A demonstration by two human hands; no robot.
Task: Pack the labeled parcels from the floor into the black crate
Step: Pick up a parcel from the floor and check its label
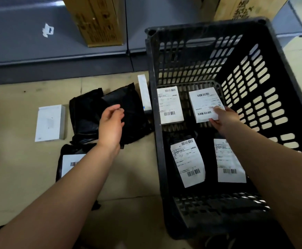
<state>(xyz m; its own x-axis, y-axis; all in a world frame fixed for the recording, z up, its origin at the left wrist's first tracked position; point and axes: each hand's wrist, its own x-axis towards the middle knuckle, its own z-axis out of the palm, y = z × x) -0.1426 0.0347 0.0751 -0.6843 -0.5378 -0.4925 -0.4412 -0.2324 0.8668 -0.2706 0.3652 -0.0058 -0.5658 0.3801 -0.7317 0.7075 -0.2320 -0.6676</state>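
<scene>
The black crate (153, 108) stands on the floor at right. On its bottom lie two labeled white boxes, one at the far left (170, 105) and one at the far right (205, 105), plus two labeled black bags nearer me (188, 161) (230, 160). My right hand (223, 118) reaches into the crate and grips the near corner of the far right box. My left hand (111, 121) hovers over black bags (85, 114) on the floor, fingers loosely curled, holding nothing. A labeled black bag (69, 162) lies partly under my left forearm.
A white box (50, 123) lies on the floor at left. Another white box (144, 94) leans against the crate's left wall. A grey shelf base (57, 56) runs along the back with cardboard cartons (96, 20) standing on it.
</scene>
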